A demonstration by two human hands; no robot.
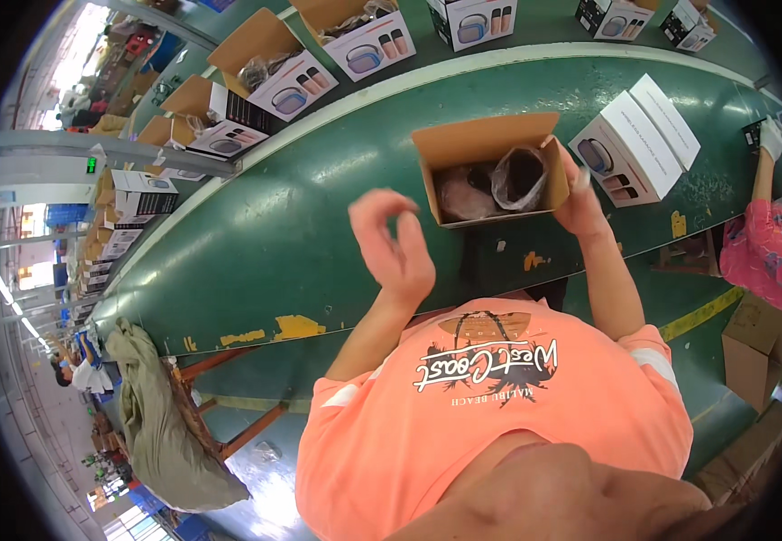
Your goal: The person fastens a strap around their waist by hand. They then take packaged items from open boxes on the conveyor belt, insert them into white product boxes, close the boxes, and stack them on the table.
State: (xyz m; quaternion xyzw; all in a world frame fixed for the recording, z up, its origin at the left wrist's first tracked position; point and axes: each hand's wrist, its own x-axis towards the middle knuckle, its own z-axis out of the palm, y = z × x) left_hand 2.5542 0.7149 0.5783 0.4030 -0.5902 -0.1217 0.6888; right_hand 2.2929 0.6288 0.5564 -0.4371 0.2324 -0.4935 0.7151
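The left hand (394, 242) hovers above the green conveyor belt (301, 225), fingers loosely curled and spread, holding nothing. Just beyond it, the right hand (580, 203) presses its fingers against the right end wall of an open brown cardboard box (490, 144) that lies on the belt. Inside the box sit two items wrapped in clear plastic bags (517, 176), side by side. To the right, two closed white printed product boxes (639, 140) stand touching each other. Farther up the belt, more open cartons with white boxes (292, 86) lie in a row.
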